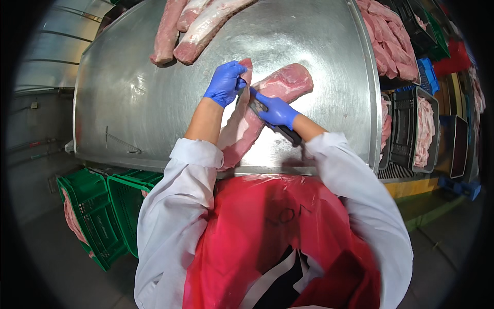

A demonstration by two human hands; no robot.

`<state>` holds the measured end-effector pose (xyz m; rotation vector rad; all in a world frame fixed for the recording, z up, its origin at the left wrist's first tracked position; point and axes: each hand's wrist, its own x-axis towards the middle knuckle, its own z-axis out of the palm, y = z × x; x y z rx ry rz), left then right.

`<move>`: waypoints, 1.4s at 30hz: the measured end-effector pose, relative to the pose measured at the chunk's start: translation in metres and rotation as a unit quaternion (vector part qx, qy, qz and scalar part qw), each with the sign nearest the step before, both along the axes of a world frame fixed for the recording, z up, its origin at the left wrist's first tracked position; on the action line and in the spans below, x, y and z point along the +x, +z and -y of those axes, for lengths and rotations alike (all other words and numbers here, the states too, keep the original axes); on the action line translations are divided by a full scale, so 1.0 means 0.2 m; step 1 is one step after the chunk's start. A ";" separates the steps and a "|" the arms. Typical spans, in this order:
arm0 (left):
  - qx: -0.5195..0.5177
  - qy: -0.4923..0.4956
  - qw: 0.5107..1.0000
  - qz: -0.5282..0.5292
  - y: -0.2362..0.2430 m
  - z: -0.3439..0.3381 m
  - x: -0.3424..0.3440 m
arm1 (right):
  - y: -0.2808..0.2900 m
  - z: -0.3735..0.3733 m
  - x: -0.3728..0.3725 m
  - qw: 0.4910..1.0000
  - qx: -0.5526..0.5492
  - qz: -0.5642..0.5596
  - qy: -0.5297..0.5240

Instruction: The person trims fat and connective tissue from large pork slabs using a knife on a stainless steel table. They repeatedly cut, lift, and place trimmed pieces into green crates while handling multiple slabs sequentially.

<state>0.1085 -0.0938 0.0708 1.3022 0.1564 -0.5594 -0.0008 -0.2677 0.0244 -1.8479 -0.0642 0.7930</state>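
Observation:
A long piece of pink meat [290,82] lies diagonally on the steel table [123,92] in front of me. My left hand [225,81], in a blue glove, is closed on a pale strip [231,134] along that piece, pulling up its tip near the far end. My right hand [272,110], also gloved, grips a dark-handled knife [288,135] against the meat beside the strip; much of the blade is hidden. Three more long pieces of meat [167,36] rest at the table's far edge.
Crates of meat [386,44] stand along the right, with more dark crates [409,131] nearer. Green crates [121,211] sit below the table's near-left edge. A thin metal rod [121,141] lies at the table's left. A blue pallet-like object [460,188] is at lower right.

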 end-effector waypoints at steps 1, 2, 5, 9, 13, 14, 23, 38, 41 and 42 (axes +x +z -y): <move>-0.023 0.016 1.000 -0.001 0.00 -0.03 0.00 | 0.01 -0.03 0.03 0.999 -0.014 0.034 0.015; -0.046 0.032 0.998 -0.001 -0.02 -0.07 0.02 | 0.03 0.00 -0.03 0.999 -0.015 0.010 0.042; -0.154 0.023 0.988 -0.005 -0.13 -0.29 0.12 | 0.06 0.20 -0.36 0.993 0.026 -0.025 0.108; -0.132 0.063 0.989 -0.014 0.09 -0.18 -0.06 | 0.00 0.01 -0.16 0.970 -0.141 0.158 0.121; -0.171 0.080 0.982 -0.012 0.11 -0.31 -0.04 | -0.09 -0.01 -0.10 0.967 -0.066 0.201 0.140; -0.189 0.098 0.977 -0.030 0.10 -0.40 -0.04 | -0.08 0.08 -0.20 0.968 -0.080 0.162 0.176; -0.178 0.142 0.974 -0.003 0.25 -0.38 -0.17 | -0.04 -0.11 -0.09 0.963 -0.080 0.188 0.179; -0.127 0.204 0.971 0.012 0.26 -1.41 -0.23 | -0.10 0.34 -0.76 0.970 -0.065 0.102 0.211; 0.508 -0.024 0.860 0.048 0.06 -1.72 -0.34 | -0.12 0.31 -0.79 0.975 0.033 0.163 0.145; 0.739 -0.110 0.661 0.064 0.01 -1.65 -0.35 | -0.13 0.26 -0.68 0.977 0.030 0.192 0.092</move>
